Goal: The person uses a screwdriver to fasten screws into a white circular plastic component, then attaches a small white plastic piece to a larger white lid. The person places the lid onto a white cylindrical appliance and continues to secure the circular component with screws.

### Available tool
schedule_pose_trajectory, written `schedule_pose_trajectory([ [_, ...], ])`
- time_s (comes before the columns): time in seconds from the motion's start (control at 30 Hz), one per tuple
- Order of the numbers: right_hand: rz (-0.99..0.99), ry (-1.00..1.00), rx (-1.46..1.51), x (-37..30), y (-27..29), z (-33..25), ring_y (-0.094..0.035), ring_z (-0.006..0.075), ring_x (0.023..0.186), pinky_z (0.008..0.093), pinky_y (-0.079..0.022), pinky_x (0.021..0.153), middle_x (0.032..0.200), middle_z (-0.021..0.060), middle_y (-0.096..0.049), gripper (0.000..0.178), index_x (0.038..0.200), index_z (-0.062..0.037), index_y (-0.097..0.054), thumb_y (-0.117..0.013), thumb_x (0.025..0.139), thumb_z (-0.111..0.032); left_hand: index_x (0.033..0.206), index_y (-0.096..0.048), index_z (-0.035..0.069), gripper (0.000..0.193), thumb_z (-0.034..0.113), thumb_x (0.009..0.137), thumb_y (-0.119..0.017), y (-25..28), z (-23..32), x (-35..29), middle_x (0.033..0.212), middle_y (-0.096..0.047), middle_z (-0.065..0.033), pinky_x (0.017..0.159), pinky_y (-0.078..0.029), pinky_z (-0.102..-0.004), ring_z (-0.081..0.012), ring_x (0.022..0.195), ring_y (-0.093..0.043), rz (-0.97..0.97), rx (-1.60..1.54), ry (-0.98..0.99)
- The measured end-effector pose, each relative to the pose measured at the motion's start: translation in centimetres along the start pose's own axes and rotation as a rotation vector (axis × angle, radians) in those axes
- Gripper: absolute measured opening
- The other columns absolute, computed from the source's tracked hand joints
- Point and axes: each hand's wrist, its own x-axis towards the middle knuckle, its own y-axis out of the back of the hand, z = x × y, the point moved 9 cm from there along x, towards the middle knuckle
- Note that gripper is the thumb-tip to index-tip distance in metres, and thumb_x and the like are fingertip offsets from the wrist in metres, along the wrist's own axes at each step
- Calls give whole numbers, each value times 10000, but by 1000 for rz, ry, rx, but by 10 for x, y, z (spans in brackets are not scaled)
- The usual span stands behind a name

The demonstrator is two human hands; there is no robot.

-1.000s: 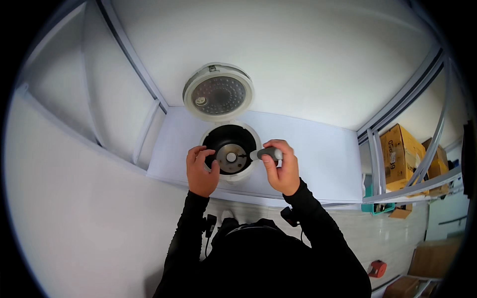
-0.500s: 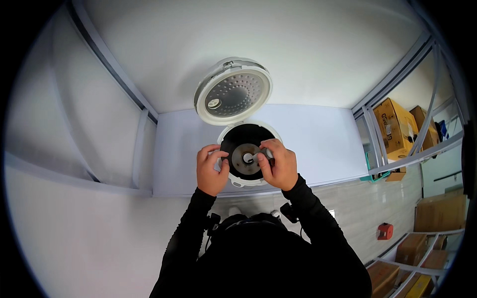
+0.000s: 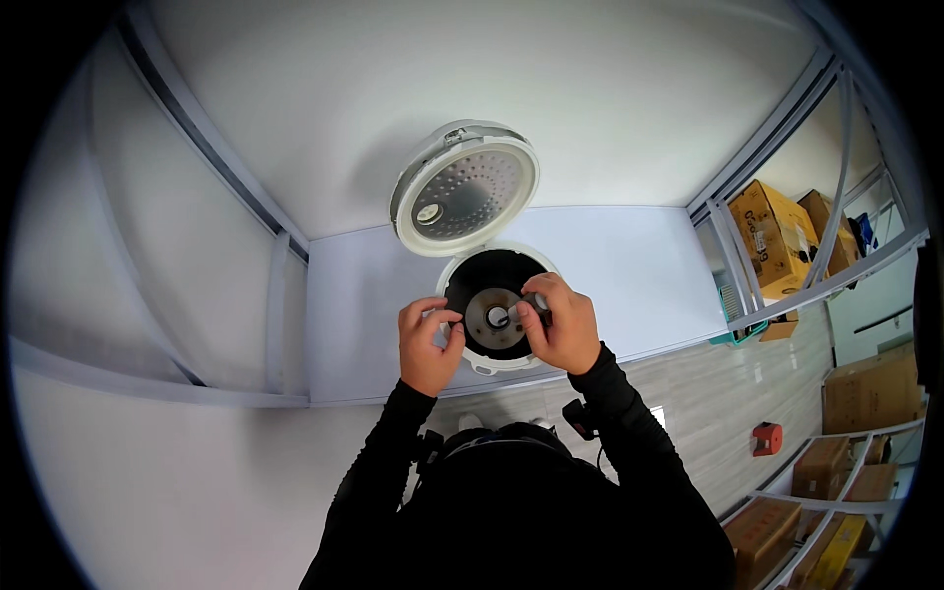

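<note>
A white rice cooker [image 3: 500, 365] stands near the table's front edge with its lid [image 3: 476, 187] tilted up at the back. Its dark inside is in view, with a round greyish metal heating plate [image 3: 479, 332] at the bottom and a pale round centre. My left hand [image 3: 429, 352] is at the left rim, thumb and fingers curved but apart, with nothing seen between them. Over the right side of the opening, my right hand [image 3: 562, 326] is closed in a pinch. A small greyish piece [image 3: 540, 304] shows at its fingers, too small to name.
The cooker's pale table [image 3: 634, 285] meets a white wall at the back. Metal frame posts [image 3: 275, 324] rise at both sides. To the right are a yellow cardboard box [image 3: 772, 241], a red stool [image 3: 767, 439] on the floor and shelves of brown boxes [image 3: 822, 467].
The view has shifted slightly, so the cooker and both hands appear a little further right. My hands keep nearly the same pose at the cooker.
</note>
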Motion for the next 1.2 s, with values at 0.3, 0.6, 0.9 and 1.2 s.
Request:
schedule_pose_trajectory([
  [0.3,-38,27,-13,1,-5,-11,-681,328,682,386,-532,576,1022,122,-702,289,1130,-54,-576,-742,898,-105,963,-720,84,182,22,799,-769,0,0,0,1223,-639,-103,973,-491,-436,-337,1150,-580,-16,20,-4],
  [0.6,288,-52,236,-24,43,20,-699,235,836,350,-563,727,1068,181,-697,344,1153,-36,-519,-775,926,-73,978,-706,99,225,41,775,-785,3,27,6,1240,-634,-105,956,-491,-448,-346,1147,-570,18,34,-32],
  [0.9,368,-396,529,-65,115,111,-644,184,930,321,-528,804,1167,172,-662,349,905,-72,-435,-766,859,27,983,-709,78,213,33,784,-773,-31,98,16,1232,-637,-118,961,-498,-428,-334,1137,-589,30,-23,-102],
  [1.2,290,-607,236,-152,144,226,-572,208,676,353,-481,620,824,151,-669,358,770,-41,-455,-781,893,-124,963,-711,86,179,41,802,-776,-148,175,9,1189,-637,-91,887,-513,-413,-313,1072,-610,-58,-58,-116],
])
